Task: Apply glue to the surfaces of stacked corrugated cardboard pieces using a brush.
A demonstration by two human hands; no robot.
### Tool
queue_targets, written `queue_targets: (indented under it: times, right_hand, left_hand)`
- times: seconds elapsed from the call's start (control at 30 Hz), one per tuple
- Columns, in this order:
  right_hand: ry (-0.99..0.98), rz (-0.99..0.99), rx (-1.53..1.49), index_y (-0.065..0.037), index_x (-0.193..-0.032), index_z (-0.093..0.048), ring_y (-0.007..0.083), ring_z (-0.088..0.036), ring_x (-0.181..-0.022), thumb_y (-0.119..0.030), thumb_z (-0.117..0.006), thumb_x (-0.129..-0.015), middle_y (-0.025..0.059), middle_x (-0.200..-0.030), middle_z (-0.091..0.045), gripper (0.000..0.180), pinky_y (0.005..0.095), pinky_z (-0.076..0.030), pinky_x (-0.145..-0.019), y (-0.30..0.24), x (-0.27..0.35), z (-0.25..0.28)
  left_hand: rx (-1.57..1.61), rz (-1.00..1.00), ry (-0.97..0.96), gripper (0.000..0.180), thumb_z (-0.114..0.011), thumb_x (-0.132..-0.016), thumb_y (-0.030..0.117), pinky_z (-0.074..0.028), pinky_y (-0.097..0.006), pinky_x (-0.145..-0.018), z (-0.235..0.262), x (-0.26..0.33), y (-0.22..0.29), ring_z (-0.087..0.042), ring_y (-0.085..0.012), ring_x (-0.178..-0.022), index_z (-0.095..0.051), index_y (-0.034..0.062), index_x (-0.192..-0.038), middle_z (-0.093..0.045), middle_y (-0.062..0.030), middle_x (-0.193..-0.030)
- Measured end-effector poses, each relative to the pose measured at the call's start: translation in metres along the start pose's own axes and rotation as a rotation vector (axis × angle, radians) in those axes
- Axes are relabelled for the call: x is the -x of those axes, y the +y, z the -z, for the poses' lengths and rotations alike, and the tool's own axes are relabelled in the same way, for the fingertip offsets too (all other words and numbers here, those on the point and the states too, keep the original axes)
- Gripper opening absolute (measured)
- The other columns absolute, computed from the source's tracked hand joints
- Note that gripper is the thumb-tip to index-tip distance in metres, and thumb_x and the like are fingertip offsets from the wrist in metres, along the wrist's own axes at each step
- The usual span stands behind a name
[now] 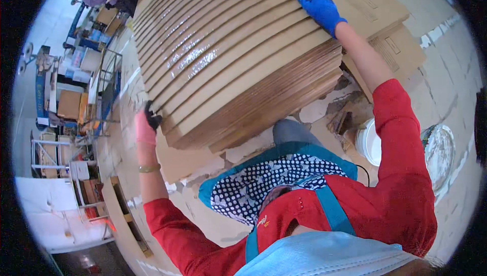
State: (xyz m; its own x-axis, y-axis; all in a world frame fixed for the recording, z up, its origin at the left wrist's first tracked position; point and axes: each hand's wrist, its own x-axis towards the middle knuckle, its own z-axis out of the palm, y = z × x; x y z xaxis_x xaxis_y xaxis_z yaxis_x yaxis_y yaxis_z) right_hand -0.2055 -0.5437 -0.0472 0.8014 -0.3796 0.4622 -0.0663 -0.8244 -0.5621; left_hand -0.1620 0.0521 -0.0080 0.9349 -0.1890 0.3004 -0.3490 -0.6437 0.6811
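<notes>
Your left hand (pixel 147 125) and right hand (pixel 322 13), half-curled, touch upper-centre cardboard sheets (pixel 241 55), grip unclear; streaked floor (pixel 449 80) lies right, trolley (pixel 107 104) left.

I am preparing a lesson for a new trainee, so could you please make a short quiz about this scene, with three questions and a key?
1. Choose one. Which colour covers the right hand: (a) yellow, (b) blue, (c) green?
2. True or false? In the picture, the white bucket appears beside the red right sleeve.
3. Fill in the missing word. The left hand and the right hand are at opposite sides of many overlapping sheets of ____.

Key: 1. (b) blue. 2. True. 3. Cardboard.
</notes>
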Motion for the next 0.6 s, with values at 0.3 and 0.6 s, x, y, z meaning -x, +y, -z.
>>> queue_targets:
  times: [0.3, 0.6]
  right_hand:
    - [0.088, -0.069, -0.05, -0.001, -0.086, -0.06, 0.04, -0.056, -0.087, -0.044, -0.045, -0.084, 0.0241, -0.091, -0.059, 0.045, 0.0456, -0.044, -0.079, 0.004, 0.012, -0.009]
    - [-0.05, 0.016, 0.095, -0.002, -0.088, -0.063, 0.0387, -0.056, -0.089, -0.041, -0.045, -0.085, 0.0228, -0.092, -0.06, 0.043, 0.046, -0.044, -0.08, 0.007, -0.018, -0.009]
  left_hand:
    - [0.592, 0.675, -0.034, 0.02, -0.061, -0.077, 0.022, -0.042, -0.028, -0.048, -0.007, -0.02, 0.008, -0.053, -0.0193, -0.054, -0.055, 0.0027, -0.073, -0.052, -0.0043, -0.063]
    - [0.081, 0.23, 0.425, 0.014, -0.053, -0.08, 0.01, -0.041, -0.031, -0.055, -0.043, -0.01, 0.0, -0.05, -0.0168, -0.061, -0.056, -0.003, -0.079, -0.054, -0.006, -0.069]
